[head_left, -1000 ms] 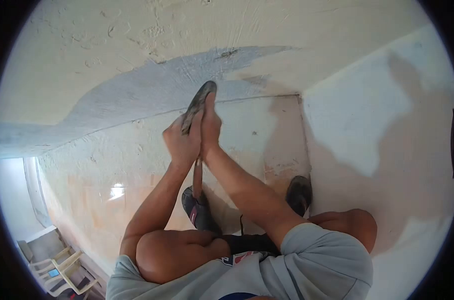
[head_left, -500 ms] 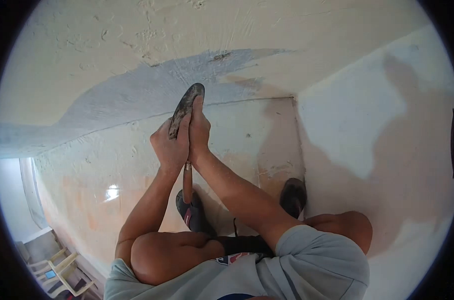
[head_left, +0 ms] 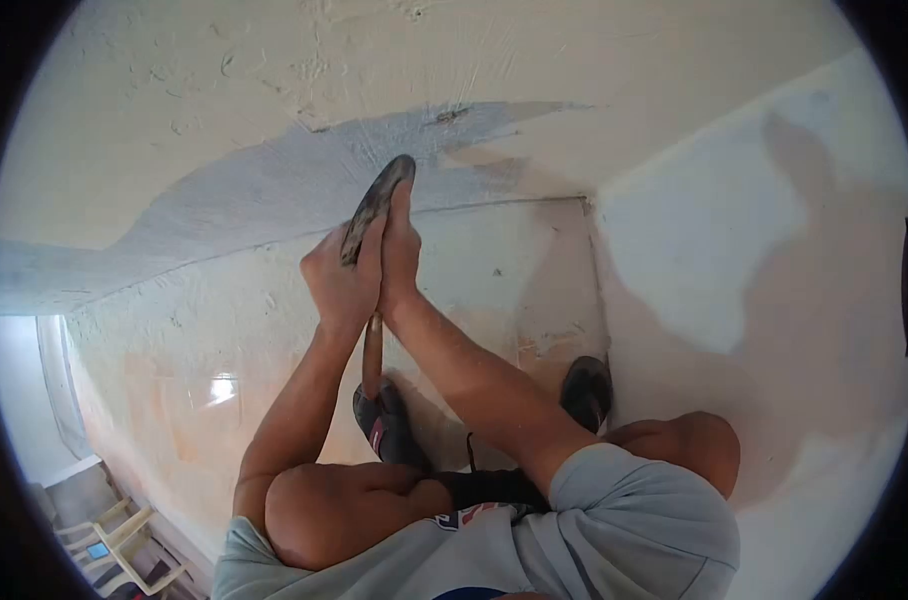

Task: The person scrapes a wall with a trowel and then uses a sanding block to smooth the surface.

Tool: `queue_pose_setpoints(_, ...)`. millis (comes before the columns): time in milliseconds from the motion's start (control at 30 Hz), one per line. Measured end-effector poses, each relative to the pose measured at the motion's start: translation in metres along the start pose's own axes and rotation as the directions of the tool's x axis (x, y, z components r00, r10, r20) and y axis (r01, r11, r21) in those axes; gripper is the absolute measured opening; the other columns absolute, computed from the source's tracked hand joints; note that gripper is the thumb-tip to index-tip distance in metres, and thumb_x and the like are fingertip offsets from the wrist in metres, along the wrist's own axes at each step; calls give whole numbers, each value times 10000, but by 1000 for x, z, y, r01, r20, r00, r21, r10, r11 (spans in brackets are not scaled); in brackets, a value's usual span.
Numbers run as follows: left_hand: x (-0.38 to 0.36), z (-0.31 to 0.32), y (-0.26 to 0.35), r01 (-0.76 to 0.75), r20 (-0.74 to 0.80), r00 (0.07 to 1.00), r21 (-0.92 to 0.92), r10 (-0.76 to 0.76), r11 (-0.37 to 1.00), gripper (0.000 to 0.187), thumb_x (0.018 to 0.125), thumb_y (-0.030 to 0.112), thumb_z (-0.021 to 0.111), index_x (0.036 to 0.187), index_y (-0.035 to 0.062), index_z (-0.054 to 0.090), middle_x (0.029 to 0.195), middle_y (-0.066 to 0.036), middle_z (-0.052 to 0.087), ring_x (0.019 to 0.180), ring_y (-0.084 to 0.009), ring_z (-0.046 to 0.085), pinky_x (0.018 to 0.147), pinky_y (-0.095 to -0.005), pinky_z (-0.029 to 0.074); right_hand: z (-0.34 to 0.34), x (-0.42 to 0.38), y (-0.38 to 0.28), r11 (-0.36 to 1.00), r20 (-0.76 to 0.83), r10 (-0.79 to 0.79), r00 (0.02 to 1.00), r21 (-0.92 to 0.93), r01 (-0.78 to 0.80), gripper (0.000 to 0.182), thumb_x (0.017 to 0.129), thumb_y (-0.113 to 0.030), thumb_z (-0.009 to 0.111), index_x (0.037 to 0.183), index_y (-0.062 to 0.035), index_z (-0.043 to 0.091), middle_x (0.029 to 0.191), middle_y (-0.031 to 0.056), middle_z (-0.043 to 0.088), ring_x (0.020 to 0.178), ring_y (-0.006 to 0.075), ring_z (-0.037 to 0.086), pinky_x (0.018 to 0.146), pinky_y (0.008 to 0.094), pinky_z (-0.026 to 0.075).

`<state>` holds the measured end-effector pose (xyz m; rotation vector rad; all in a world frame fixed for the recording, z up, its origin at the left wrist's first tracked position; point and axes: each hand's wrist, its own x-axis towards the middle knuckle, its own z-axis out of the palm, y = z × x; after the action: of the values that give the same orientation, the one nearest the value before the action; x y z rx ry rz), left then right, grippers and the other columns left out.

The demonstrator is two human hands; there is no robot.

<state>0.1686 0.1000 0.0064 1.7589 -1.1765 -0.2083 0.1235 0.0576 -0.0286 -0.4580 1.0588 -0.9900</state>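
Observation:
Both hands are closed on a trowel [head_left: 376, 210] with a dark, stained blade and a rounded tip. My left hand [head_left: 339, 278] wraps the near left side of the blade. On the other side, my right hand [head_left: 401, 245] grips it, with fingers stretched along the blade toward the tip. The wooden handle [head_left: 373, 358] sticks out below the wrists, pointing back toward me. In this view the blade tip overlaps a grey, damp-looking band [head_left: 264, 180] low on the cream wall [head_left: 154, 110].
Between my dark shoes [head_left: 392, 425] and the wall lies a pale, smeared floor [head_left: 454, 270]. A second wall [head_left: 694, 240] meets it at a corner on the right, with shadows on it. Pale plastic chairs [head_left: 124, 540] stand at the lower left.
The trowel and both hands have shifted slightly forward, the tip moving a little farther up over the grey band. Both hands keep their grip.

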Motion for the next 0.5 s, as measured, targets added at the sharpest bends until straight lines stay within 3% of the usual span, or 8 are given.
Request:
queue_pose_setpoints(33, -3, -2, -3, 41, 12, 999, -1, -41, 999, 327, 900, 250, 719, 805, -62, 692, 680, -211, 666, 579, -196, 671, 594, -346, 522, 1, -7, 1, 997, -34, 42, 999, 60, -40, 682, 995, -654, 474, 968, -6, 686, 924, 88, 643, 875, 162, 541, 800, 315, 458)
queue_pose_setpoints(100, -4, 10, 1, 0, 18, 1000, 9, 0, 1000, 323, 900, 249, 720, 808, -59, 693, 674, -211, 659, 571, -203, 664, 586, -348, 517, -11, 2, 8, 1000, -87, -16, 996, 22, 17, 678, 993, -659, 470, 924, -17, 677, 901, 56, 636, 833, 149, 542, 763, 304, 463)
queue_pose_setpoints(200, 15, 41, 14, -63, 97, 993, -31, 66, 998, 293, 902, 237, 716, 827, -46, 700, 668, -213, 641, 564, -222, 653, 572, -362, 504, -33, 22, -46, 974, 12, 48, 999, 221, -49, 605, 954, -747, 440, 822, -172, 576, 731, -45, 521, 704, 103, 526, 650, 297, 458)
queue_pose_setpoints(267, 16, 54, 20, -87, 140, 985, -104, 101, 991, 268, 906, 224, 706, 846, -36, 704, 685, -213, 645, 575, -240, 654, 579, -371, 502, -38, 26, -48, 968, 3, -4, 1000, 249, 3, 580, 949, -758, 435, 782, -211, 535, 715, -46, 505, 671, 99, 525, 632, 303, 456)
queue_pose_setpoints(333, 17, 50, 28, -75, 151, 984, -104, 90, 992, 257, 908, 219, 701, 857, -33, 707, 701, -213, 651, 600, -278, 673, 598, -373, 508, -33, 28, -46, 965, -69, -41, 997, 256, 57, 598, 942, -766, 439, 772, -200, 535, 709, -47, 493, 643, 103, 504, 621, 308, 453)
queue_pose_setpoints(400, 16, 36, 24, -117, 137, 984, -10, 117, 993, 264, 908, 223, 700, 856, -36, 707, 709, -210, 661, 633, -266, 702, 613, -358, 516, -29, 27, -26, 980, 2, -92, 996, 176, 90, 618, 947, -756, 444, 800, -169, 570, 743, -36, 514, 678, 108, 502, 634, 306, 456)
queue_pose_setpoints(433, 12, 26, 21, -72, 86, 994, -23, 73, 997, 270, 908, 227, 699, 860, -38, 712, 710, -203, 672, 681, -194, 721, 632, -344, 525, -20, 14, -26, 995, -13, 14, 1000, 98, -13, 623, 963, -726, 455, 835, -136, 606, 787, -25, 540, 723, 112, 503, 663, 296, 457)
queue_pose_setpoints(500, 1, 8, -3, 14, 31, 999, 43, -15, 999, 260, 900, 232, 710, 855, -24, 716, 721, -223, 666, 673, -330, 720, 611, -361, 531, -8, 9, 3, 998, -11, 48, 999, 39, -47, 685, 987, -672, 468, 933, -22, 676, 896, 59, 618, 840, 145, 531, 776, 309, 463)
